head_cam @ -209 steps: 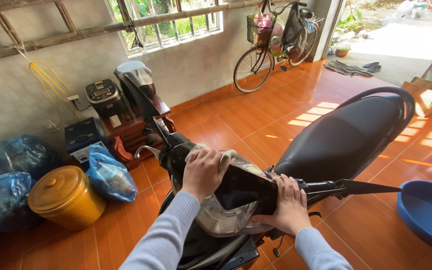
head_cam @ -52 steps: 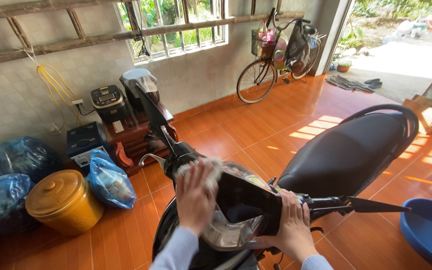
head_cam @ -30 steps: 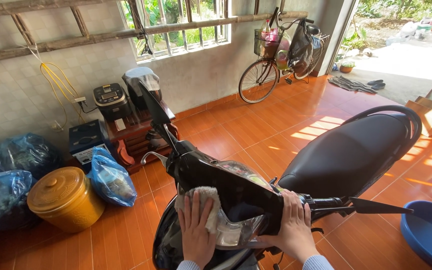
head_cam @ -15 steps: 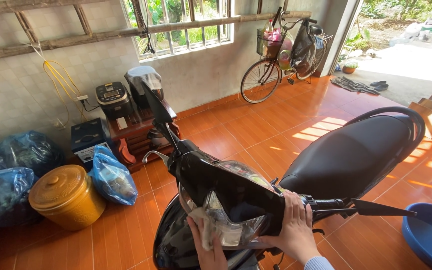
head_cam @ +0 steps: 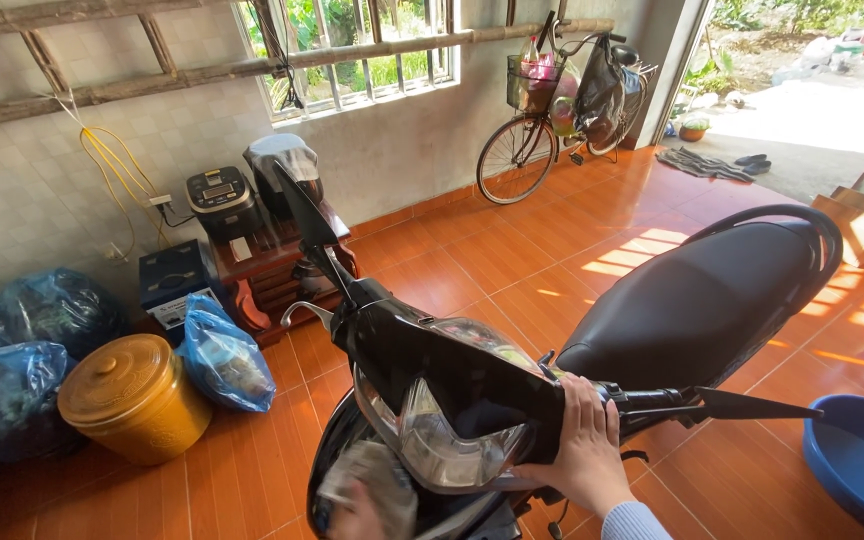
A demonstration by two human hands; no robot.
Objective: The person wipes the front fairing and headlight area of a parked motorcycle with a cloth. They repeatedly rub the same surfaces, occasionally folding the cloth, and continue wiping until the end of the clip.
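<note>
A black scooter [head_cam: 472, 390] stands in front of me, its clear headlight [head_cam: 442, 440] facing me and its black seat [head_cam: 702, 290] stretching away to the right. My right hand [head_cam: 582, 450] grips the right side of the handlebar cover. My left hand [head_cam: 362, 515] is low at the bottom edge, only partly in view, pressing a pale cloth [head_cam: 367, 480] against the front panel below the headlight.
A blue basin [head_cam: 857, 465] sits on the orange tile floor at right. A yellow lidded bucket [head_cam: 132, 400] and blue plastic bags [head_cam: 222, 355] are at left, near a small wooden stand [head_cam: 272, 270]. A bicycle [head_cam: 552, 110] leans by the back wall.
My left hand with the cloth has moved down from the top of the handlebar cover, over the headlight, to the panel below it. My right hand has stayed on the handlebar cover.
</note>
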